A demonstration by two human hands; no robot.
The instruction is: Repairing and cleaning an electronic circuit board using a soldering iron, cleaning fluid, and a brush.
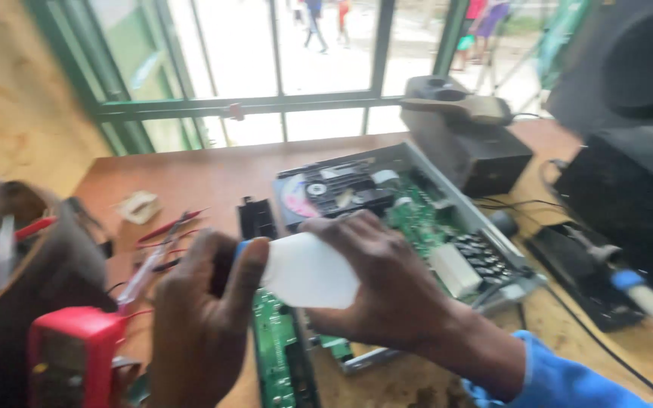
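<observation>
Bottle (pixel 307 270), white, lies sideways at centre frame: right hand (pixel 383 283) wraps its body to steady it, left hand (pixel 202 317) closes fingers round the blue cap, above the green board (pixel 277 355).

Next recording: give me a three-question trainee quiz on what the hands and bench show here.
1. True or false: the right hand holds the white plastic bottle.
2. Which part of the bottle does the left hand close on? A) its base B) its blue cap C) nothing
3. What green part lies on the wooden table under the hands?

Key: 1 true. 2 B. 3 a green circuit board, beside the opened disc player.
</observation>
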